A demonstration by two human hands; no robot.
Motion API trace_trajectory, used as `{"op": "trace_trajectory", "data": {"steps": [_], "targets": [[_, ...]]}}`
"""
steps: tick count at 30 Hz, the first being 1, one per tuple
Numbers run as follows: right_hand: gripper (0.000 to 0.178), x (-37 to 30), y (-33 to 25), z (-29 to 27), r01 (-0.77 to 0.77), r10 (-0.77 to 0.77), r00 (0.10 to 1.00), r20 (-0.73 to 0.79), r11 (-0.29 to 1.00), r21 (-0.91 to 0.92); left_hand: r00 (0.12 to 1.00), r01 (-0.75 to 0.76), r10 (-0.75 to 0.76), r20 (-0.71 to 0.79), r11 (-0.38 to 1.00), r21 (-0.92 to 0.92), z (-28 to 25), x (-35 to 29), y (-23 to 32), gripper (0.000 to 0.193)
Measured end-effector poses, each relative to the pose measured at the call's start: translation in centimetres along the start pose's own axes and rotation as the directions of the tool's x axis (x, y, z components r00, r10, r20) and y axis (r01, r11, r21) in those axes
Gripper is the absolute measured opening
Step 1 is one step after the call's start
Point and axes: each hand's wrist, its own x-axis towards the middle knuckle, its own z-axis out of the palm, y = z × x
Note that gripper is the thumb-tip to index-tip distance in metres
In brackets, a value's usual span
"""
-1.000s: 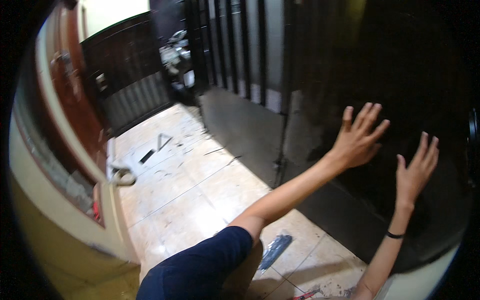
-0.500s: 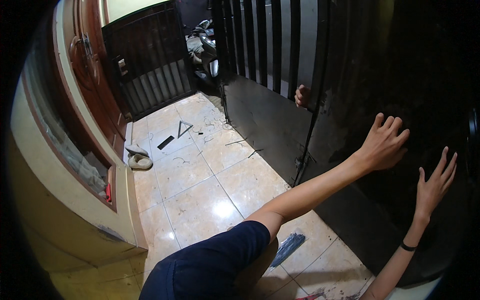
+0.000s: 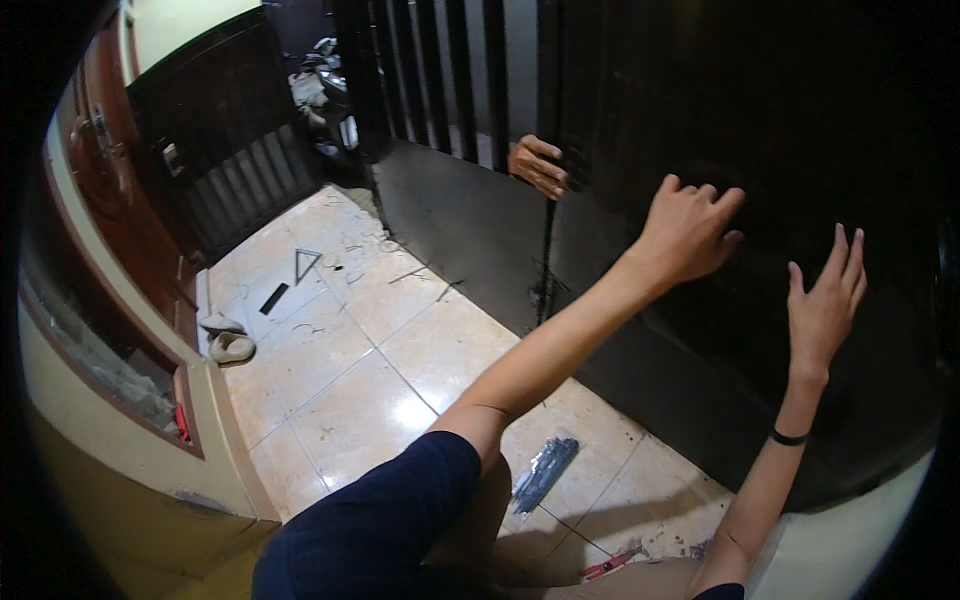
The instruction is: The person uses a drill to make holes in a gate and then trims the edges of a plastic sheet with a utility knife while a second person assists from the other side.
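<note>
A large black sheet [image 3: 680, 370] stands upright against the dark metal gate [image 3: 450, 210]. My left hand [image 3: 685, 230] is against the sheet, its fingers bent and apart, with nothing visible in them. To its right, my right hand [image 3: 825, 305] lies on the same sheet with its fingers stretched out and the thumb spread. A dark band [image 3: 789, 437] circles my right wrist. Left of my hands, another person's hand [image 3: 540, 167] comes from behind the gate bars and grips around the sheet's edge.
On the tiled floor [image 3: 330, 370] lie a bundle of dark thin strips like cable ties [image 3: 547, 475], red-handled pliers [image 3: 608, 566], a triangular frame [image 3: 305, 265], a black rectangular piece [image 3: 273, 298] and scattered strips. Pale shoes [image 3: 231, 347] sit by the wall. A motorcycle [image 3: 335, 95] stands beyond the gate.
My view has shifted rightward and down. The other person's hand has come further around the sheet's edge, showing more fingers. Both my hands stay against the sheet.
</note>
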Motion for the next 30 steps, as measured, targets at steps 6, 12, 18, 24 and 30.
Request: {"op": "trace_trajectory", "data": {"steps": [6, 12, 18, 24, 30], "targets": [[0.080, 0.1, 0.0, -0.3, -0.013, 0.012, 1.000, 0.026, 0.999, 0.034, 0.997, 0.004, -0.005, -0.077, 1.000, -0.010, 1.2, 0.2, -0.1, 0.047], [0.080, -0.6, 3.9, 2.9, 0.054, -0.061, 0.995, -0.076, 0.994, -0.093, 0.848, 0.009, 0.035, -0.528, 0.997, 0.080, 5.5, -2.0, -1.2, 0.081], [0.088, -2.9, -7.4, 2.1, 0.220, -0.223, 0.974, 0.030, 0.972, 0.080, 0.933, 0.087, -0.053, -0.356, 0.993, 0.080, 8.4, -10.5, -6.1, 0.093], [0.099, -7.5, -17.7, 5.9, 0.333, -0.432, 0.838, 0.335, 0.889, 0.314, 0.971, 0.198, -0.150, -0.188, 0.940, 0.276, 11.2, -16.7, -8.4, 0.094], [0.085, -9.0, -19.6, 10.3, 0.426, -0.473, 0.821, 0.320, 0.880, 0.210, 0.965, 0.212, -0.146, -0.218, 0.922, 0.325, 13.4, -16.8, -8.7, 0.086]]}}
